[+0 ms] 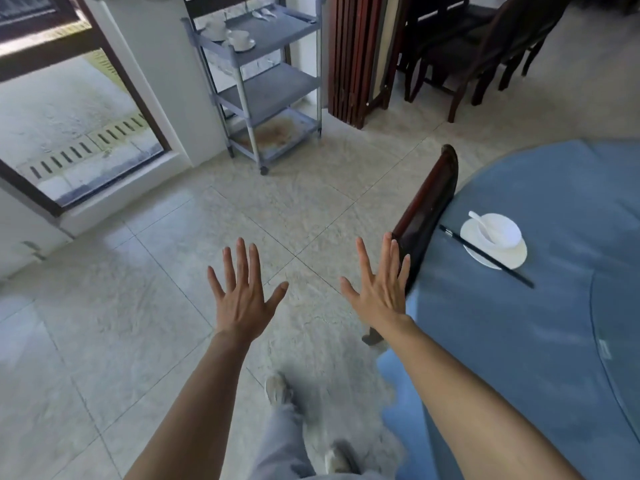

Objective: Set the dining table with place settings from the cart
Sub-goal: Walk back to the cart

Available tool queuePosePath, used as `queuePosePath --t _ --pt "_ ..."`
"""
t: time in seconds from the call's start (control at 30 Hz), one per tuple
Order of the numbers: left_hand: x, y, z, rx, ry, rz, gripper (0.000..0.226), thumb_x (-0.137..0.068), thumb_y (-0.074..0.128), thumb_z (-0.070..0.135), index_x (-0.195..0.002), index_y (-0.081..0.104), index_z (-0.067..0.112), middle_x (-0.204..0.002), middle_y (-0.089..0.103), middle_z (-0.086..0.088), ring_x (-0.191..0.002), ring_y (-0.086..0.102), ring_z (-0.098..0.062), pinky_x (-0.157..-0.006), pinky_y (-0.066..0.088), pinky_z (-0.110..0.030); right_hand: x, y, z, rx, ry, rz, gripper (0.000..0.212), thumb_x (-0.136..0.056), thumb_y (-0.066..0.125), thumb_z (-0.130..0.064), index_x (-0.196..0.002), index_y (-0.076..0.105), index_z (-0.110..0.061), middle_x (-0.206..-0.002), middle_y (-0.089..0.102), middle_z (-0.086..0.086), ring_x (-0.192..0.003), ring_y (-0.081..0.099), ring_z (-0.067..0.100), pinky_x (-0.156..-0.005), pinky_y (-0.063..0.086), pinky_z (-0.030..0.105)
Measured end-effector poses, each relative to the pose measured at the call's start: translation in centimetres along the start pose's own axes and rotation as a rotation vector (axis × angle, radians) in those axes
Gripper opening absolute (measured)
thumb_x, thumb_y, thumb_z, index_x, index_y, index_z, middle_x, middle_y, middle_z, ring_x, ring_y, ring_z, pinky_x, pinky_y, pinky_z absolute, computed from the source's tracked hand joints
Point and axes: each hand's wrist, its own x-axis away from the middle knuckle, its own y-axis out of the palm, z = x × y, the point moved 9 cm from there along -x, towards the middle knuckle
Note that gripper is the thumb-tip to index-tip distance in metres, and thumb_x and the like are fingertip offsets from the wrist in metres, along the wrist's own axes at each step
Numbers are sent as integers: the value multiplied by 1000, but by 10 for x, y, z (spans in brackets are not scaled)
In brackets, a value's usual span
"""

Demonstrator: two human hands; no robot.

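Observation:
A grey three-shelf cart (277,46) stands at the back by the window. Its top shelf carries two white bowls on saucers (239,40) and white spoons (265,14). On the right, the round table with a blue cloth (519,323) bears one place setting: a white bowl on a plate (498,239) with a spoon in it, and black chopsticks (485,256) lying across the plate's left edge. My left hand (242,296) and my right hand (379,289) are stretched out over the floor with fingers spread, holding nothing.
A dark wooden chair (429,216) is pushed in at the table's left edge, just beyond my right hand. A folded wooden screen (360,57) and more dark chairs (485,53) stand at the back right. Tiled floor (294,202) lies between me and the cart.

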Motion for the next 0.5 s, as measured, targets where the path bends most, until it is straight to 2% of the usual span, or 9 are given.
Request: queuePosePath --t 0.27,0.5 --pt "-196 5 -35 17 94 -18 100 -95 20 80 -163 -17 17 -170 -28 -3 -155 -28 -31 -125 -10 -64 -174 30 -30 20 80 -31 91 -99 39 -67 -163 -16 -34 -170 -22 28 -160 -3 48 -126 -1 69" --pt "-359 -14 -60 32 152 -17 100 -95 20 80 -163 -16 17 -171 -25 -4 -157 -24 -31 -124 -10 -64 -307 35 -48 29 191 13 91 -99 42 -68 -164 -12 -33 -171 -13 29 -159 5 50 -124 2 69"
